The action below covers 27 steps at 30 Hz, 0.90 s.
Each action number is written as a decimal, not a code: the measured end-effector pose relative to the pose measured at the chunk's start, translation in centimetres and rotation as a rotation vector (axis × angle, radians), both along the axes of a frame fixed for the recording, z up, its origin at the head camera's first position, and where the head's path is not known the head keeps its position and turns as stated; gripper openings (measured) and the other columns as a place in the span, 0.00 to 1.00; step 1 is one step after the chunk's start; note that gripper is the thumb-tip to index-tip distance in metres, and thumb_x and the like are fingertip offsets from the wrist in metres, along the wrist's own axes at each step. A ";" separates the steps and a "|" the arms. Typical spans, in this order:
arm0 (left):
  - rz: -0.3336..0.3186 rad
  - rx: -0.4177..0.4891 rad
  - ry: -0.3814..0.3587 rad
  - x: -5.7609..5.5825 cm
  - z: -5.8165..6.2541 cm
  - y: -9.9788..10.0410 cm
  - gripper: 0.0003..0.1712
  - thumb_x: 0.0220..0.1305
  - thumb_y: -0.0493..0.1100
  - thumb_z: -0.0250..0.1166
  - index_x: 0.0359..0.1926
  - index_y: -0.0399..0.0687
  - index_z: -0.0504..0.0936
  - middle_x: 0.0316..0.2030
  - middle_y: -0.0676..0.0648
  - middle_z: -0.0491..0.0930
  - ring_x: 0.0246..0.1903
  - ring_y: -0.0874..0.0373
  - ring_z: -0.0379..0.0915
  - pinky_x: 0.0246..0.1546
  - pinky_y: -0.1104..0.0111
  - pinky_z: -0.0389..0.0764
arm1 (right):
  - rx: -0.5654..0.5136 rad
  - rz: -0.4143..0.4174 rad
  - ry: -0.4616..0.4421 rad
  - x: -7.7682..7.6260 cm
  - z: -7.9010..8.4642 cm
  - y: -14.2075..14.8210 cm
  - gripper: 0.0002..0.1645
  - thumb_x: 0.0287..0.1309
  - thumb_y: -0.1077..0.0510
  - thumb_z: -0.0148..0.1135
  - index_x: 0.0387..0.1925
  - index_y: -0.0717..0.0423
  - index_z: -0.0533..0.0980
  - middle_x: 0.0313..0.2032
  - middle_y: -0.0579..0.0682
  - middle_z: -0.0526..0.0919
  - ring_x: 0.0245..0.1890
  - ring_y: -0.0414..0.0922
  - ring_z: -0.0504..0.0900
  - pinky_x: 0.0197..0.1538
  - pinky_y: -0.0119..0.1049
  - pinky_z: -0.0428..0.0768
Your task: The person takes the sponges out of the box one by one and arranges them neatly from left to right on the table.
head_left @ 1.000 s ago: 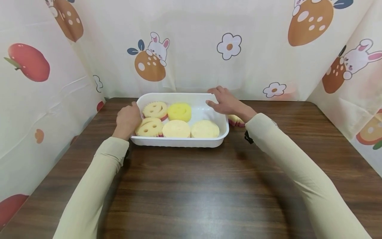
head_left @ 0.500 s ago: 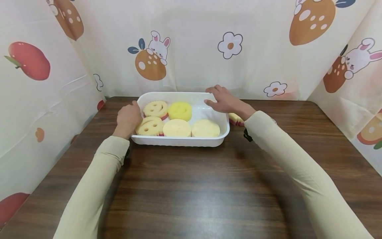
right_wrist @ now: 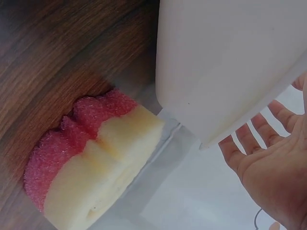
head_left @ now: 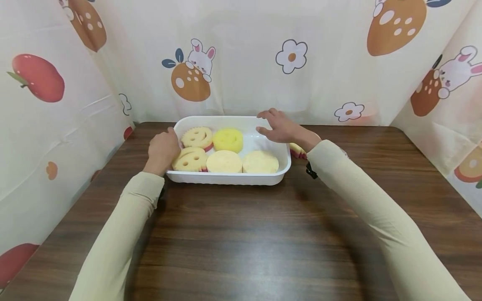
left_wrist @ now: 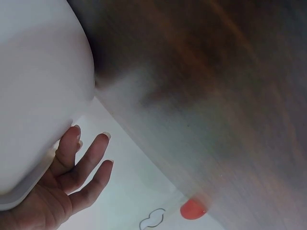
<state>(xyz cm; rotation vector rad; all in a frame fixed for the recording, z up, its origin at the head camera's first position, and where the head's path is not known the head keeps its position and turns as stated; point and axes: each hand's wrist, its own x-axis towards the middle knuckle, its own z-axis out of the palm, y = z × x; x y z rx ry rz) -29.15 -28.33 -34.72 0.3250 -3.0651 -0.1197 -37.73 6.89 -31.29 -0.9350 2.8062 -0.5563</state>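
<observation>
A white rectangular tray (head_left: 226,179) sits toward the back of the table with several round sponges inside. Two cream smiley-face sponges (head_left: 196,137) lie at its left, beside a bright yellow smiley sponge (head_left: 228,140). Along the front wall are a plain cream sponge (head_left: 224,161) and another plain round sponge (head_left: 260,162). My left hand (head_left: 162,149) grips the tray's left rim, its fingers along the outer wall in the left wrist view and its thumb hidden. My right hand (head_left: 280,127) lies over the back right corner, fingers extended and thumb spread over the inside.
Outside the tray's right wall, partly under my right wrist, lies a cream and pink scalloped sponge (right_wrist: 100,153). A patterned cloth (head_left: 248,62) hangs along the back and sides of the dark wooden table (head_left: 233,242).
The view shifts very slightly. My right hand has edged a little to the left over the tray's corner; the left hand, tray and sponges keep their places.
</observation>
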 end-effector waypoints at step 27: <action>-0.022 -0.022 0.005 0.2 0.3 0.1 0.31 0.70 0.46 0.51 0.63 0.24 0.60 0.44 0.23 0.78 0.42 0.31 0.80 0.41 0.44 0.82 | 0.006 0.053 -0.035 0.2 0.1 -1.1 0.35 0.71 0.43 0.51 0.72 0.55 0.59 0.69 0.61 0.61 0.68 0.56 0.62 0.72 0.56 0.63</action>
